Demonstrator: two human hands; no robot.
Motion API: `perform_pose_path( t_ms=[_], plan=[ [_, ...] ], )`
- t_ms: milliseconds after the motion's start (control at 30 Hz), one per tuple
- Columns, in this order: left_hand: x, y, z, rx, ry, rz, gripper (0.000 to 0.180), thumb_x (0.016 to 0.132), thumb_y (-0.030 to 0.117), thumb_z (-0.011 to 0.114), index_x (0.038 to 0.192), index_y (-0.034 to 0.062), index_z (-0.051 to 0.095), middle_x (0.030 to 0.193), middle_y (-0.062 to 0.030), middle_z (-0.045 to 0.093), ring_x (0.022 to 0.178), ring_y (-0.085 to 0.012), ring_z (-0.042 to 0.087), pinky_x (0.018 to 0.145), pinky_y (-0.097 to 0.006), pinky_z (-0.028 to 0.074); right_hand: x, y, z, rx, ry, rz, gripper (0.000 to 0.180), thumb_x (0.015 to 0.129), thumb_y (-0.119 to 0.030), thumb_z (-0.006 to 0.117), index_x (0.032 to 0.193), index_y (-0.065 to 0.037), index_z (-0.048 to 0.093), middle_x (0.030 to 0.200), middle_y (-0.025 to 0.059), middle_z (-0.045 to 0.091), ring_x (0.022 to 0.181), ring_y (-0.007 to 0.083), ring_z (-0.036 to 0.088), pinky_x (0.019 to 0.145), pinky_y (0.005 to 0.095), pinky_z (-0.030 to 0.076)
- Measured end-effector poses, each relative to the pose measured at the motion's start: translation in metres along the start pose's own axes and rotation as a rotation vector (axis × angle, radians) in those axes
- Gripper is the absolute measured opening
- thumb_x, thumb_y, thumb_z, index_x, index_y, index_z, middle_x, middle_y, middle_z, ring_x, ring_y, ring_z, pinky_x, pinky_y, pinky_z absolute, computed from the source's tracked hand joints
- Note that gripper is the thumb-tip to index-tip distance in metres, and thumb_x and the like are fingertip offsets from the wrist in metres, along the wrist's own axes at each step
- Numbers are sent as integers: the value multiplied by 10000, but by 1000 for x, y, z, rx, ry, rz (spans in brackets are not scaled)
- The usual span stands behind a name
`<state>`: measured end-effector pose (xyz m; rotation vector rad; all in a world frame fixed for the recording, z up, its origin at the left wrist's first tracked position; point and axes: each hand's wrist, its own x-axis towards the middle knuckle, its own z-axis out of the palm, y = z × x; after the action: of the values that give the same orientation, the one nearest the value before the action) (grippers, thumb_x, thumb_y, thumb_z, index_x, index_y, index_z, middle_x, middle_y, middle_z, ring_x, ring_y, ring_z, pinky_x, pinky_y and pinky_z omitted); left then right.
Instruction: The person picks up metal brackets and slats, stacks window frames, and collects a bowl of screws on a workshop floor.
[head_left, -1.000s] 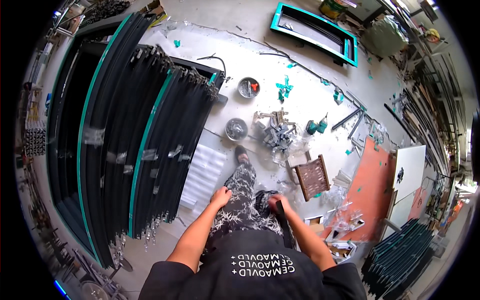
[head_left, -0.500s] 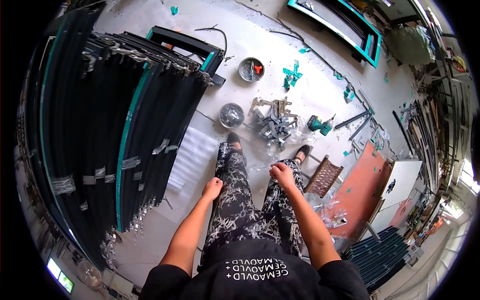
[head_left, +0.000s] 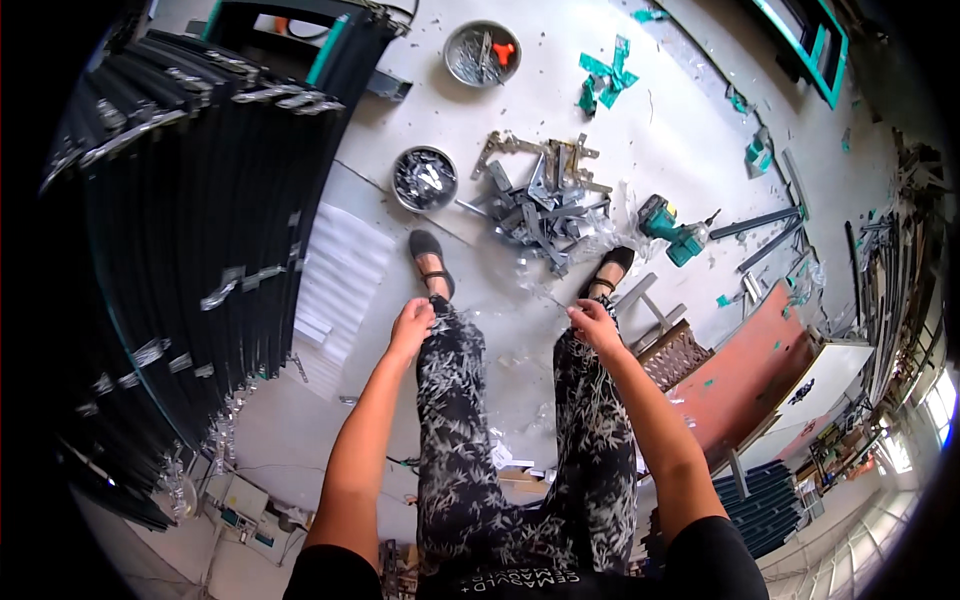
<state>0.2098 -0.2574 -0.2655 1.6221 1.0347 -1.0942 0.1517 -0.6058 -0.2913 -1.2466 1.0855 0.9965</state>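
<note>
Pale grey floor (head_left: 690, 150), bright window (head_left: 939, 408) (over at far right).

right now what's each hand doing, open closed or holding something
Left hand: fingers curled at the left trouser leg; whether it pinches cloth cannot be told.
Right hand: fingers curled near the right trouser leg; grip cannot be told.

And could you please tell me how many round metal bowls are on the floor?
2: an upper bowl holding an orange piece, and a lower bowl left of the metal heap; others may be hidden.
</note>
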Motion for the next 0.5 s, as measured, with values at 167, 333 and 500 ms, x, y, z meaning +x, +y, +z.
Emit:
perform_pose_path(
  t_ms=[167, 333, 500],
  plan=[
    [109, -2, 64, 533, 23, 246, 428, 866, 331, 516, 1135, -1, 497, 1082, -177, 577, 1011, -252, 564, 844, -319, 438, 74, 19, -34, 266, -22, 73, 590, 773, -400, 657, 1206, -46, 468, 1083, 67, 542, 930, 156, 504, 799, 308, 412],
    [195, 35, 99, 764, 85, 412, 612, 819, 437, 541, 1237, 4, 433, 1179, -228, 511, 1101, -336, 497, 925, -377, 385, 170, -8, -32, 155, 267, -207, 636, 778, -447, 633, 1214, -14, 469, 1129, 125, 533, 1008, 210, 503, 865, 314, 396],
    [255, 74, 113, 978, 119, 492, 740, 800, 514, 521, 1271, -33, 361, 1236, -266, 437, 1168, -373, 419, 963, -400, 352, 247, -53, -36, -119, 379, -350, 740, 766, -545, 574, 1249, 2, 450, 1208, 246, 492, 1145, 321, 464, 965, 352, 339]
  ],
)
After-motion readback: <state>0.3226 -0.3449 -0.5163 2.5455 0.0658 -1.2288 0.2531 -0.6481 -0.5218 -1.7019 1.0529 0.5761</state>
